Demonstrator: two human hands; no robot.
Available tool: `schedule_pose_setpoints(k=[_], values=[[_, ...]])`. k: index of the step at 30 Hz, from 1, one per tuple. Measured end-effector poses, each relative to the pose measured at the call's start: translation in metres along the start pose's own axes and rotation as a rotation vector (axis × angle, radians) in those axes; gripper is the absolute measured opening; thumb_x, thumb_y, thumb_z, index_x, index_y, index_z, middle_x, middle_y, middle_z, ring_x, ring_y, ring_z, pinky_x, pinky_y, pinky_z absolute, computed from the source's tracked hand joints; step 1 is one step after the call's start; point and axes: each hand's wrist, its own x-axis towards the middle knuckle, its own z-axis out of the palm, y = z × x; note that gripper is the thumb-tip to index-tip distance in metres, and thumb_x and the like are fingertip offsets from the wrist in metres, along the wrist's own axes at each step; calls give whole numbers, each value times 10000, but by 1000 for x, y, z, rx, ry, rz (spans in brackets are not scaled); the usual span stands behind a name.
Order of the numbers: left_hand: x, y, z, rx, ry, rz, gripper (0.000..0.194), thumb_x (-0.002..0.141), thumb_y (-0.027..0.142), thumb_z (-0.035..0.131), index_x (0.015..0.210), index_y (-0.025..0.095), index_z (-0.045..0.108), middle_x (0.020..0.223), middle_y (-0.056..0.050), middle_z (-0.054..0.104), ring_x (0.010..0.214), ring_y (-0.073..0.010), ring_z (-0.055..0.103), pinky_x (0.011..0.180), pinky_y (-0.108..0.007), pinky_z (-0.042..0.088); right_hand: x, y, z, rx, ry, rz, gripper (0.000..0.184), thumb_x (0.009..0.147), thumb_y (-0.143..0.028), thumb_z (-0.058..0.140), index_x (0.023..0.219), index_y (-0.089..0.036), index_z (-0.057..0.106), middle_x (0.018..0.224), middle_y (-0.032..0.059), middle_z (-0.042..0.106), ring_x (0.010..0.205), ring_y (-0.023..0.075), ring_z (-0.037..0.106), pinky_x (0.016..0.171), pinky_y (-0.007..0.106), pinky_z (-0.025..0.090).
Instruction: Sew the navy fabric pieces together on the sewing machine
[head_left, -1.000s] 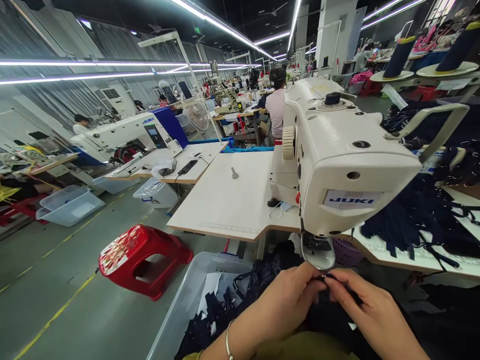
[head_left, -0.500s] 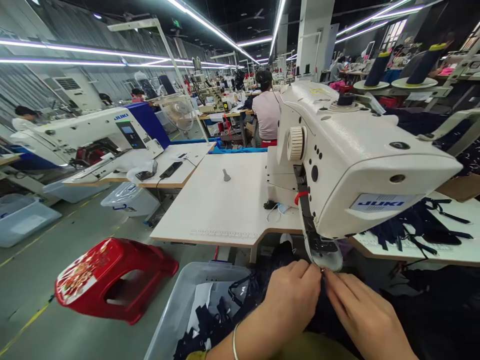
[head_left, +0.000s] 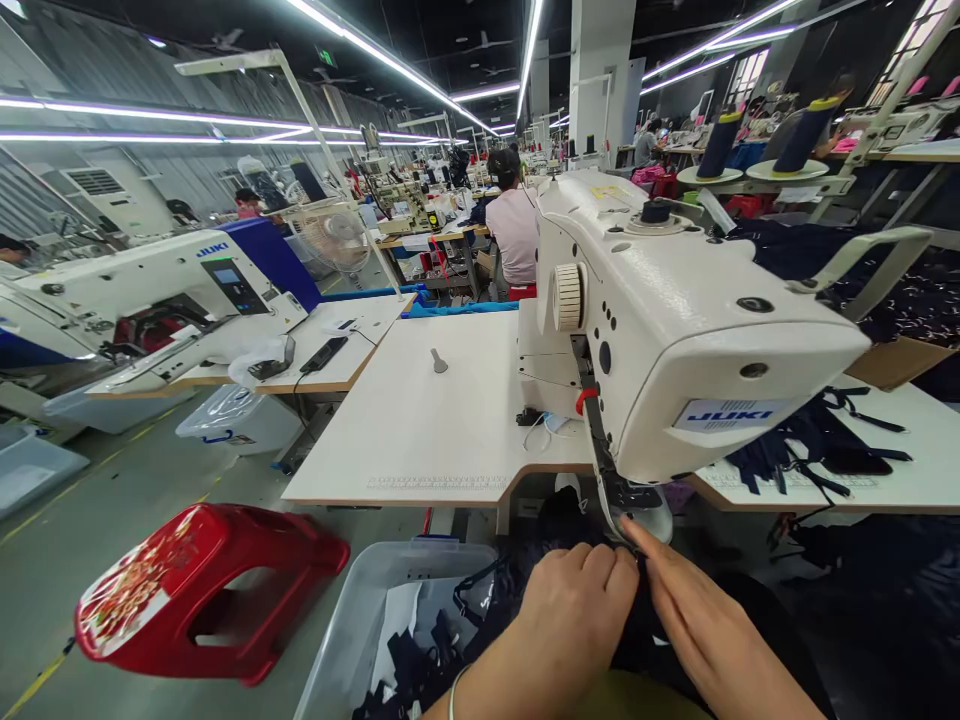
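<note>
My left hand is closed, knuckles up, on navy fabric that hangs between my hands; most of the cloth is hidden. My right hand meets it from the other side, fingers pressed together on the fabric, the index fingertip at the front of the sewing machine's narrow work arm. The white JUKI sewing machine stands right above both hands. What exactly lies between the fingertips is too small to make out.
A clear plastic bin with navy straps stands at lower left, beside a red stool. The white table bears a small grey metal piece. Navy straps lie on the right tabletop. A person in pink sits ahead.
The view has shifted slightly to the right. My right index finger has moved forward to the tip of the machine's work arm; my left hand stays closed beside it.
</note>
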Motion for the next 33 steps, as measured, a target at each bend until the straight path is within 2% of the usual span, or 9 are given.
schedule_pose_setpoints(k=[3, 5, 10, 14, 17, 22, 27, 30, 33], values=[[2, 7, 1, -40, 37, -56, 81, 957, 186, 454, 932, 180, 531, 659, 7, 568, 550, -155, 555, 473, -277, 392, 2, 5, -16, 185, -161, 105, 464, 980, -202, 378, 1438, -277, 374, 1133, 13, 710, 1018, 142, 688, 781, 185, 584], [4, 11, 0, -73, 20, -86, 84, 950, 175, 455, 936, 192, 536, 666, 9, 574, 554, -151, 554, 478, -272, 394, 5, 10, -24, 260, -202, 168, 389, 984, -234, 385, 1357, -305, 469, 1023, -19, 737, 903, 126, 720, 707, 158, 583], [11, 21, 2, -43, 44, -180, 139, 945, 138, 429, 888, 211, 533, 683, -6, 598, 594, -157, 572, 519, -270, 407, 12, 21, -25, 269, -91, 125, 188, 940, -245, 461, 1032, -303, 615, 843, -67, 738, 658, 103, 713, 619, 133, 557], [16, 27, 2, -112, 76, -252, 152, 998, 258, 411, 1055, 187, 533, 712, -11, 639, 594, -156, 603, 539, -261, 427, 15, 26, -25, 167, 54, 224, 124, 945, -302, 467, 1005, -295, 575, 791, -65, 726, 593, 101, 693, 580, 134, 550], [18, 25, 0, -186, 89, -220, 191, 1007, 277, 408, 1073, 194, 566, 694, -1, 647, 573, -139, 599, 545, -243, 430, 16, 28, -30, 177, 74, 237, 131, 959, -316, 443, 1018, -289, 557, 767, -54, 706, 594, 102, 682, 595, 141, 551], [18, 17, -5, -378, 11, -297, 142, 962, 297, 527, 965, 220, 646, 793, 2, 704, 658, -137, 641, 627, -227, 462, 14, 35, -41, 232, -108, 108, 226, 973, -295, 433, 1193, -283, 486, 835, -26, 678, 697, 119, 685, 633, 178, 552], [19, 21, -11, -605, -215, -386, 83, 921, 219, 595, 935, 238, 675, 866, 35, 715, 778, -128, 663, 712, -200, 468, 3, 40, -45, 237, -310, -58, 126, 959, -264, 498, 1013, -287, 610, 921, -6, 646, 816, 142, 653, 753, 236, 526], [15, 19, -4, -569, -301, -418, 85, 908, 250, 617, 953, 230, 687, 886, 12, 713, 834, -162, 660, 781, -246, 483, -4, 45, -43, 302, -378, 64, 206, 968, -293, 469, 890, -274, 658, 841, -9, 641, 758, 139, 637, 718, 236, 508], [9, 12, 5, -466, -308, -561, 200, 908, 216, 600, 1098, 190, 655, 1126, -77, 675, 1076, -252, 604, 978, -395, 424, -9, 56, -40, 391, -412, 347, 272, 923, -431, 516, 810, -259, 693, 779, -11, 643, 689, 144, 619, 648, 225, 497]])
